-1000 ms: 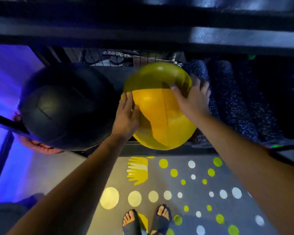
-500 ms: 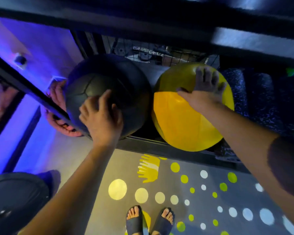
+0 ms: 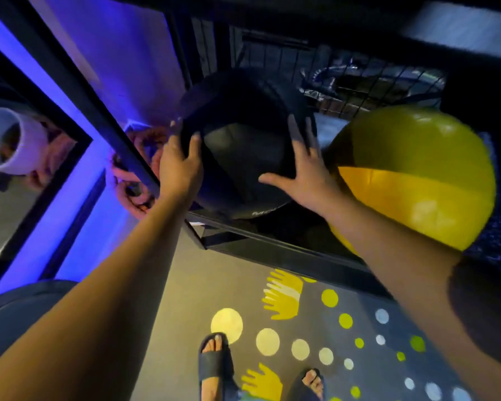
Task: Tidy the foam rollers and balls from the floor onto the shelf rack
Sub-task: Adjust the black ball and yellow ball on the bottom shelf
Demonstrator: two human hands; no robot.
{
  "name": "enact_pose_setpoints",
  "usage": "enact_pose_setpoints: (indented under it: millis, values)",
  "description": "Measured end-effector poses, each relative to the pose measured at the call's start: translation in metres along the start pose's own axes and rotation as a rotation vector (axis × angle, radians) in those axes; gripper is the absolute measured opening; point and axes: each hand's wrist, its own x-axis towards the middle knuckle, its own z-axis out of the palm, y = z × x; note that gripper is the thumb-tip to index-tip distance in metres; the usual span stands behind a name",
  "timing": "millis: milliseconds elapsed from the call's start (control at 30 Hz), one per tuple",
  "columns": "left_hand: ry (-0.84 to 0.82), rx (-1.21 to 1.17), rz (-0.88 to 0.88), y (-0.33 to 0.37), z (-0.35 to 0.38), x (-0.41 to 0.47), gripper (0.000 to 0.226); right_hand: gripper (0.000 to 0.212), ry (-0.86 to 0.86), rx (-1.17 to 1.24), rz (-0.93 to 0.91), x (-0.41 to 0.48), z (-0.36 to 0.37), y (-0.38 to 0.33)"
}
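Observation:
A big black ball (image 3: pixel 243 151) sits on the dark shelf rack (image 3: pixel 272 244), at its left end. My left hand (image 3: pixel 180 166) grips the ball's left side and my right hand (image 3: pixel 304 175) presses flat against its right side, fingers spread. A yellow ball (image 3: pixel 417 175) rests on the same shelf just to the right, apart from my hands, with my right forearm crossing in front of its lower left. Dark speckled foam rollers (image 3: pixel 495 241) show only as a sliver at the far right.
A mirror (image 3: pixel 41 157) at the left reflects hands and a white cup. A wire mesh (image 3: pixel 373 79) backs the shelf. Below lies a grey mat with yellow and white dots (image 3: pixel 298 348), and my feet in dark slides (image 3: pixel 214 366) stand on it.
My right hand left the yellow ball and came onto the black ball's right side. My left hand slid to the black ball's left side. The view swung left.

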Motion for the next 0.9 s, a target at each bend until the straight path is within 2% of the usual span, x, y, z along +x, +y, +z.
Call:
enact_pose_setpoints:
  millis: [100, 200, 267, 367, 467, 567, 600, 667, 700, 733, 767, 800, 833, 900]
  values:
    - [-0.137, 0.059, -0.013, -0.029, -0.009, 0.017, 0.054, 0.112, 0.074, 0.145, 0.048, 0.038, -0.010, 0.005]
    - [-0.230, 0.134, -0.055, -0.037, -0.005, 0.030, 0.059, 0.105, 0.282, 0.388, 0.184, 0.059, 0.000, 0.001]
    - [-0.290, 0.097, -0.024, -0.032, 0.001, 0.036, 0.069, 0.107, 0.344, 0.473, 0.236, 0.067, 0.012, -0.004]
    - [-0.302, 0.098, -0.085, -0.024, 0.014, 0.032, 0.079, 0.107, 0.395, 0.444, 0.291, 0.075, 0.011, -0.014]
    - [-0.237, 0.029, -0.165, -0.017, 0.024, 0.004, 0.092, 0.095, 0.433, 0.344, 0.349, 0.077, 0.011, -0.028]
    - [-0.186, 0.145, -0.214, -0.018, 0.037, -0.018, 0.105, 0.084, 0.427, 0.198, 0.414, 0.079, 0.026, -0.053]
    - [-0.149, 0.169, -0.193, -0.019, 0.039, -0.019, 0.104, 0.076, 0.445, 0.256, 0.398, 0.080, 0.031, -0.059]
    - [-0.091, 0.179, -0.154, -0.023, 0.042, -0.008, 0.096, 0.041, 0.537, 0.532, 0.322, 0.081, 0.035, -0.060]
    - [-0.071, 0.157, -0.165, -0.024, 0.042, 0.000, 0.092, 0.027, 0.602, 0.533, 0.311, 0.081, 0.035, -0.052]
    - [-0.056, 0.118, -0.195, -0.023, 0.039, 0.007, 0.087, 0.024, 0.636, 0.550, 0.337, 0.079, 0.035, -0.043]
    - [-0.032, 0.100, -0.226, -0.022, 0.037, 0.013, 0.081, 0.024, 0.599, 0.513, 0.378, 0.077, 0.035, -0.034]
    - [-0.024, 0.114, -0.238, -0.019, 0.033, 0.016, 0.076, 0.028, 0.525, 0.612, 0.469, 0.074, 0.039, -0.027]
    - [-0.029, 0.149, -0.233, -0.016, 0.029, 0.019, 0.070, 0.036, 0.438, 0.600, 0.565, 0.070, 0.046, -0.018]
    - [-0.034, 0.183, -0.205, -0.016, 0.024, 0.024, 0.063, 0.056, 0.171, 0.526, 0.704, 0.062, 0.059, -0.005]
